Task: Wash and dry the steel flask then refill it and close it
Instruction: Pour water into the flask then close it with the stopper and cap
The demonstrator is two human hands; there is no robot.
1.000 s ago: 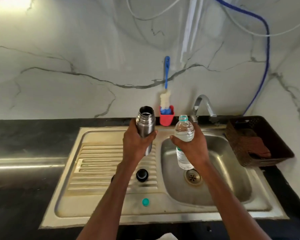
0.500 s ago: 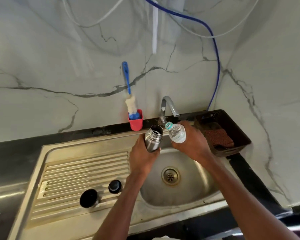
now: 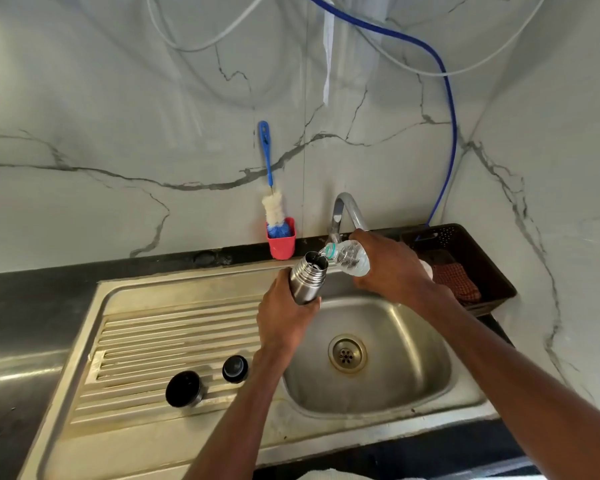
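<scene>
My left hand (image 3: 284,317) is wrapped tight around the lower body of the flask (image 3: 307,278), fingers closed round it, holding it over the left edge of the basin (image 3: 395,382). The flask leans a little to the right, its open mouth up and uncapped. My right hand (image 3: 392,268) is clenched around the bottle (image 3: 349,259), which is tipped nearly level with its neck pointing left; its open mouth, ringed in teal, sits right at the flask's rim, touching it or just short of it, I cannot tell which. Water shows inside the clear bottle; whether any is running into the flask I cannot tell.

Behind my right hand rises the tap (image 3: 343,209), its spout curving over toward the basin. To the right of that hand sits a dark basket (image 3: 492,271) with a chequered cloth (image 3: 456,282) in it. Left of the tap, against the marble wall, a red cup (image 3: 282,242) holds a blue-handled brush (image 3: 271,188).

On the ribbed drainboard (image 3: 153,341), below and left of my left wrist, lie two dark round pieces side by side: the larger lid (image 3: 183,388) and the smaller stopper (image 3: 235,368), well apart from the flask.
</scene>
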